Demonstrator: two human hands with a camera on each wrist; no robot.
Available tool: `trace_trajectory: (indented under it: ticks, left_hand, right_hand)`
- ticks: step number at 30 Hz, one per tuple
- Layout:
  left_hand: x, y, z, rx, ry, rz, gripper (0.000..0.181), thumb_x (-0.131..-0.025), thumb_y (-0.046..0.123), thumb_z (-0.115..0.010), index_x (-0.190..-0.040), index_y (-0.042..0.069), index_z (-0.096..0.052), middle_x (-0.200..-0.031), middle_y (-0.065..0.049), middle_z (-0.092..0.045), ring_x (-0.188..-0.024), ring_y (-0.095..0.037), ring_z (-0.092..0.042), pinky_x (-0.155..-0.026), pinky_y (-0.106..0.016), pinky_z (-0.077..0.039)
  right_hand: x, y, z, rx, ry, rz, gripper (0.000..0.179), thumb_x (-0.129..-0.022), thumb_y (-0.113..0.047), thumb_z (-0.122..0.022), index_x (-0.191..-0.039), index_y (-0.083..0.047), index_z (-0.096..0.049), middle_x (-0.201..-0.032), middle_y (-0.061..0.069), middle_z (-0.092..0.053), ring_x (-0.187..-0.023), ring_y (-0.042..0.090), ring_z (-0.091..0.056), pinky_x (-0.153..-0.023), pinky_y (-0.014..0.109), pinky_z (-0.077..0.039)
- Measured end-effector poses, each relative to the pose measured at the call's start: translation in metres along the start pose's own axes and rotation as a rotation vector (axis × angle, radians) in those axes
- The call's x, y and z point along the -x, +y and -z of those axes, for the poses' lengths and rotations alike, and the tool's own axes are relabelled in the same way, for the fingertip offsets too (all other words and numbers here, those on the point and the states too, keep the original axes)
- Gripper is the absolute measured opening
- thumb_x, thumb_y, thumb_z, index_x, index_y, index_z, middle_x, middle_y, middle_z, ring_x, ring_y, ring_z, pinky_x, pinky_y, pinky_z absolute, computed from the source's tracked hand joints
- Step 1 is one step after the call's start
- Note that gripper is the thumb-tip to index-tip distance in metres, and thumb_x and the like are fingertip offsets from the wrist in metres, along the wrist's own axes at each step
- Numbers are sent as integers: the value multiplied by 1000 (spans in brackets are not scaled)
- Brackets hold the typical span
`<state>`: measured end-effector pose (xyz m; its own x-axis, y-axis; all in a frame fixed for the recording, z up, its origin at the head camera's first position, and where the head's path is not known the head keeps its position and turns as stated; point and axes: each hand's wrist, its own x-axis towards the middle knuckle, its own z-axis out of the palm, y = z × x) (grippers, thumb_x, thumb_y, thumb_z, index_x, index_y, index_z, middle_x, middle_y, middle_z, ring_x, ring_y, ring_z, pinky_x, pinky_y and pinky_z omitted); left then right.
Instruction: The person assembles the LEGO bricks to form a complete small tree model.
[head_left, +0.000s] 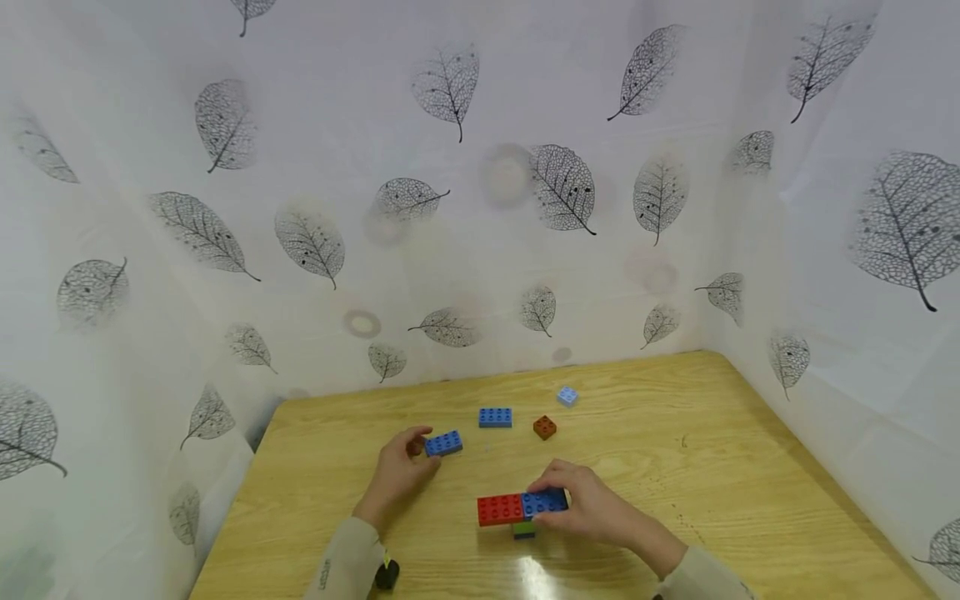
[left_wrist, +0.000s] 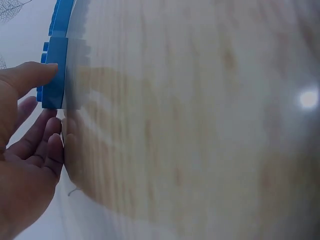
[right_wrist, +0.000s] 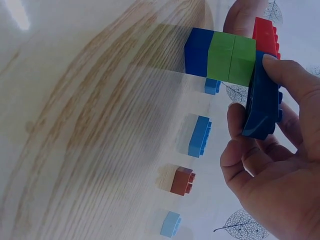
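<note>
My left hand (head_left: 401, 467) is at the left end of a blue eight-stud brick (head_left: 444, 443) on the table, thumb at its near side and index finger at its far corner. In the left wrist view the thumb tip lies against this brick (left_wrist: 55, 75). With thumb and fingers my right hand (head_left: 592, 504) grips a darker blue brick (head_left: 543, 502) on top of a small stack. Beside it on top is a red brick (head_left: 499, 509). Beneath them, in the right wrist view, are two green bricks (right_wrist: 231, 57) and a blue brick (right_wrist: 198, 52) at the bottom.
Farther back on the wooden table (head_left: 337, 417) lie another blue brick (head_left: 495, 417), a small reddish-brown brick (head_left: 545, 427) and a small light blue brick (head_left: 567, 396). A leaf-patterned white curtain (head_left: 480, 250) surrounds the table. A black item (head_left: 387, 574) lies by the left sleeve.
</note>
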<state>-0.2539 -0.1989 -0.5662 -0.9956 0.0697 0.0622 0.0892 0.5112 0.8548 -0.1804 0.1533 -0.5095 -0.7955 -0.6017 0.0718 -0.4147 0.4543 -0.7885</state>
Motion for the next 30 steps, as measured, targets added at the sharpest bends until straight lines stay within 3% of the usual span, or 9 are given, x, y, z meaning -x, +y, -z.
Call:
trace_trajectory:
  ticks: [10,20,25,30]
  left_hand:
    - [1,-1,0,-68,0,-43,38,-88,12,-84,-122,0,-74,-121,-16,-72,-113,-31,-67,-100,-52,-53]
    - [6,8,4,-57,-5,-82,35,-85,13,-87,-117,4,-77,-109,-8,-73,-100,-20,-65,-84,-29,-55]
    - [11,20,6,-36,-18,-102,32,-84,12,-87,-115,8,-78,-109,-4,-73,-99,-16,-64,-83,-26,-55]
    - [19,36,5,-4,-43,-150,33,-83,10,-87,-113,8,-77,-108,-5,-73,-100,-22,-66,-83,-27,-55]
  right_hand:
    - [0,0,0,7,6,5,30,-95,-34,-80,-120,-19,-76,-112,-6,-67,-97,1,-59,-81,22,-53]
    - [-1,-2,4,20,-3,26,30,-95,-33,-80,-120,-18,-76,-111,-5,-68,-97,1,-59,-81,23,-53]
    - [-2,-2,5,41,-4,30,30,-95,-33,-80,-121,-18,-76,-111,-5,-68,-98,1,-59,-82,23,-52]
    - [-3,-1,5,50,-12,16,30,-95,-35,-80,-121,-20,-76,-112,-7,-68,-99,0,-58,-85,23,-52]
